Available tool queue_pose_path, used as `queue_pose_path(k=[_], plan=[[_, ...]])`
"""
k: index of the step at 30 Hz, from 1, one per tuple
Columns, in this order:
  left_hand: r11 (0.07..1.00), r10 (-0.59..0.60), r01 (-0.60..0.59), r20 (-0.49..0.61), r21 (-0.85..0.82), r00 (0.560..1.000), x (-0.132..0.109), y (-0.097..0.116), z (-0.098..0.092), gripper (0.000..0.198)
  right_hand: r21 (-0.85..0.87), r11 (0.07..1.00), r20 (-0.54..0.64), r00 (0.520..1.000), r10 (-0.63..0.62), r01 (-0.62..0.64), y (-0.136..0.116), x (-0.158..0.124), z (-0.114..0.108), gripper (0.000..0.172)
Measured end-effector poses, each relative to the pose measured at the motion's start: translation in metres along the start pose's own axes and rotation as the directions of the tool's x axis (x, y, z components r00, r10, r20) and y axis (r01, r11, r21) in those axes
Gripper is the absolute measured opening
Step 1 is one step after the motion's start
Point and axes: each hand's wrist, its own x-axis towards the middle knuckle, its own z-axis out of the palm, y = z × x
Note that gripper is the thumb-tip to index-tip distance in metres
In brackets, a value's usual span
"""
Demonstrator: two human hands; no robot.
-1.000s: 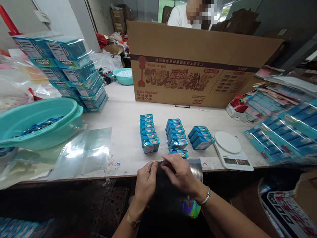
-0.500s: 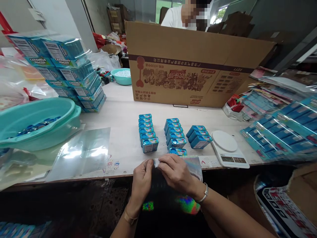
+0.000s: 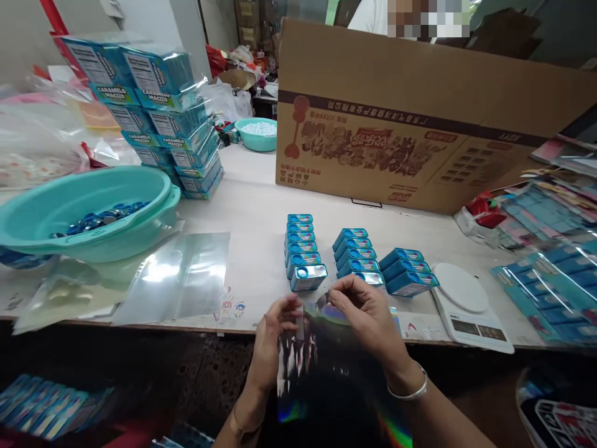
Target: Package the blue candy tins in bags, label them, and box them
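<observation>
A shiny film sheet [image 3: 340, 379] with rainbow glints hangs in front of me, below the table edge. My right hand [image 3: 370, 320], with a bangle on the wrist, pinches the sheet's top edge between thumb and fingers. At the sheet's upper left is my left hand [image 3: 268, 348], its fingers loosely bent and apart; whether they touch the film is unclear. Just beyond the hands stand blue boxes in rows: a left row [image 3: 308, 278], a middle row [image 3: 357, 254] partly hidden by my right hand, and a right row [image 3: 410, 283].
A white scale [image 3: 466, 289] sits at right, near wrapped blue packs [image 3: 555, 280]. Behind stands a large carton [image 3: 364, 81]. At left are a turquoise basin [image 3: 140, 230] with dark blue pieces, clear sheets [image 3: 200, 267] and stacked wrapped boxes [image 3: 186, 118]. A person is behind the carton.
The view has shifted left and down. My left fingers have loosened from the sheet's top edge, and the hands are farther apart. The right hand still pinches the sheet.
</observation>
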Motion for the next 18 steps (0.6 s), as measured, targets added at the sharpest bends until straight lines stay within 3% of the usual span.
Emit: queue_pose_path(k=[1, 3, 8, 11, 15, 18], plan=[[0.999, -0.039, 0.043, 0.109, -0.031, 0.993, 0.002, 0.007, -0.002, 0.083, 0.010, 1.000, -0.020, 1.000, 0.006, -0.006, 0.001, 0.004, 0.005, 0.022], [0.998, -0.056, 0.056, 0.189, 0.004, 0.980, 0.008, 0.018, -0.003, 0.088, 0.015, 1.000, -0.047, 0.999, 0.007, -0.006, 0.002, 0.011, 0.015, 0.023], [0.979, -0.107, 0.088, 0.094, 0.183, 0.990, 0.027, 0.029, -0.002, 0.052, 0.050, 0.998, -0.048, 0.998, 0.041, -0.039, 0.002, 0.025, 0.028, 0.022], [0.954, -0.031, 0.017, 0.041, 0.298, 0.999, 0.042, 0.030, -0.004, 0.037, 0.032, 0.998, -0.051, 0.997, 0.064, -0.062, 0.007, 0.033, 0.032, 0.022], [0.829, 0.173, -0.154, 0.015, 0.537, 0.985, 0.063, 0.026, -0.006, 0.031, -0.189, 0.982, -0.111, 0.994, 0.006, -0.027, 0.017, 0.041, 0.034, 0.020], [0.704, 0.237, -0.190, 0.026, 0.684, 0.971, 0.074, 0.021, -0.003, 0.030, -0.475, 0.878, -0.147, 0.978, -0.146, 0.059, 0.023, 0.047, 0.034, 0.017]])
